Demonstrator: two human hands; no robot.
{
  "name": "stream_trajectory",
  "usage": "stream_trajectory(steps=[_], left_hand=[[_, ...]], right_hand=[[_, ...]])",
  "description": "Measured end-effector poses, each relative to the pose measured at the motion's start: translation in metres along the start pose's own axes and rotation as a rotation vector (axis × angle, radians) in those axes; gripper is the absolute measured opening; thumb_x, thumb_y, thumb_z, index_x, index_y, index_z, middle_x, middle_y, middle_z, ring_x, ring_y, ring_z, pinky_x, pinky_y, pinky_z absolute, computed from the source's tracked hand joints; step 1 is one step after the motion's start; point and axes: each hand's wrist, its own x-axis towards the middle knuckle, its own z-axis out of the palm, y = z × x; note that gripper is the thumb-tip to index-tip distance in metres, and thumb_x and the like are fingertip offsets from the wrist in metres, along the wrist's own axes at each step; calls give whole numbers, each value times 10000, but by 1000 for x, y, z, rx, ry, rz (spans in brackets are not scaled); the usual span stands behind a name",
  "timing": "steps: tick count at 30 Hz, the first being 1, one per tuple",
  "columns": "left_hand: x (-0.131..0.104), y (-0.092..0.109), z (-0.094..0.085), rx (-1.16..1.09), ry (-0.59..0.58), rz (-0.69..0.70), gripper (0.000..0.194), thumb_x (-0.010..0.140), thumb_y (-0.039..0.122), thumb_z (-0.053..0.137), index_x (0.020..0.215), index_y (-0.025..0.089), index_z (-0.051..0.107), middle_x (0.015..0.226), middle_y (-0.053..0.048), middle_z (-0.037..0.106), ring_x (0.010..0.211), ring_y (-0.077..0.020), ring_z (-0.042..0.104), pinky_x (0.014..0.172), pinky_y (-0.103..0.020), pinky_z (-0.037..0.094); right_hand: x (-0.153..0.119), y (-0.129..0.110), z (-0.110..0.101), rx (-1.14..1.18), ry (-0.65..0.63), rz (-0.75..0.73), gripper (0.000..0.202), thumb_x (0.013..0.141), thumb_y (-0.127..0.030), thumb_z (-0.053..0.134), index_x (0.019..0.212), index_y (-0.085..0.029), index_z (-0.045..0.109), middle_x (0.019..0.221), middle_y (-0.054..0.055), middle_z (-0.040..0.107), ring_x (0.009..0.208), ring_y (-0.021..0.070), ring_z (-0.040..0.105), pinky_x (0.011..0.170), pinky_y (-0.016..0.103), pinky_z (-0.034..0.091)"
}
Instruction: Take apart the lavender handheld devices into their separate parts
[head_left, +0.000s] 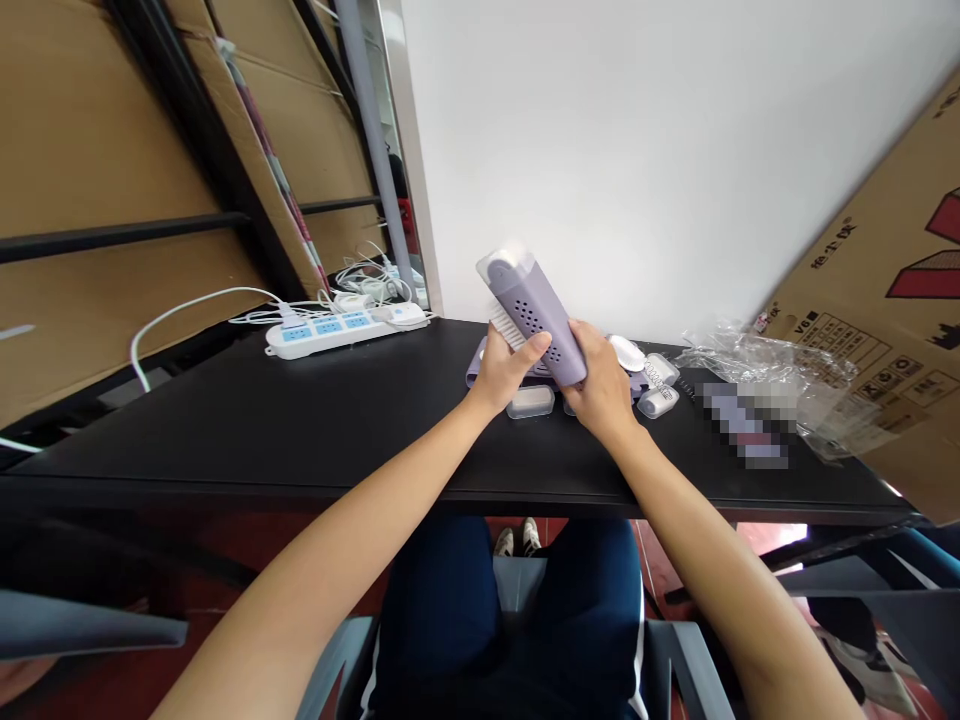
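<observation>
Both of my hands grip a lavender case point(550, 325) with round holes in its side and a clear cover at its upper end, tilted and raised above the black table. My left hand point(501, 378) is closed on its left side, thumb across the holes, beside a white ribbed, brush-like part point(508, 325). Around the lower right end my right hand point(602, 380) is wrapped. Beneath the hands lie a small clear-lidded box point(531, 402) and other lavender pieces, partly hidden. A white oval piece point(626, 353) and a small clear-capped container point(658, 401) lie right of my right hand.
On the black table point(285, 430), a white power strip point(349, 331) with tangled cables stands at the back left. Crumpled clear plastic wrapping point(795, 370) and a blurred-out packet point(742, 425) lie at right. A large cardboard box point(840, 290) leans there; a white wall point(637, 170) rises behind.
</observation>
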Motion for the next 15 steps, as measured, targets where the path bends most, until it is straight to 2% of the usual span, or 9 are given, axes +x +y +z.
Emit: stream_trajectory(steps=[3, 5, 7, 9, 11, 15], left_hand=[[-3, 0, -7, 239, 43, 140, 978, 870, 831, 657, 1583, 242, 338, 1325, -152, 673, 1213, -319, 706, 1062, -490, 567], [-6, -1, -9, 415, 82, 227, 1042, 863, 813, 681, 1627, 249, 252, 1439, -172, 606, 1310, -334, 659, 1105, -493, 537], [-9, -2, -11, 557, 82, 287, 1058, 867, 734, 739, 1648, 261, 205, 1511, -178, 560, 1370, -336, 625, 1124, -479, 522], [-10, -2, -12, 689, 44, 347, 1022, 864, 613, 803, 1642, 277, 233, 1536, -174, 557, 1401, -341, 604, 1149, -486, 500], [-9, 0, -14, 814, -8, 382, 943, 860, 504, 829, 1618, 286, 313, 1537, -169, 577, 1425, -357, 582, 1187, -516, 458], [-4, 5, -19, 957, -83, 358, 804, 880, 451, 801, 1582, 271, 453, 1546, -174, 589, 1437, -380, 559, 1199, -535, 410]], right_hand=[[1, -4, 1, -18, -81, -64, 749, 995, -244, 549, 1689, -278, 270, 1648, 149, 525, 1470, 350, 554, 1180, 595, 516], [2, -4, 2, -27, -72, -73, 672, 1013, -203, 486, 1665, -256, 333, 1631, 159, 534, 1455, 344, 561, 1185, 595, 509], [2, -3, 3, -27, -49, -53, 585, 1006, -152, 436, 1583, -245, 461, 1571, 168, 574, 1413, 340, 582, 1140, 582, 537], [2, 0, 2, -7, -12, -12, 513, 994, -145, 424, 1480, -232, 562, 1462, 180, 633, 1364, 349, 601, 1090, 575, 559], [1, 3, -3, 54, 46, 45, 445, 1015, -203, 417, 1418, -228, 604, 1359, 175, 672, 1316, 350, 622, 1080, 573, 558], [-2, 11, -18, 253, 155, 170, 499, 1091, -420, 315, 1511, -257, 529, 1338, 141, 684, 1209, 313, 678, 1020, 523, 587]])
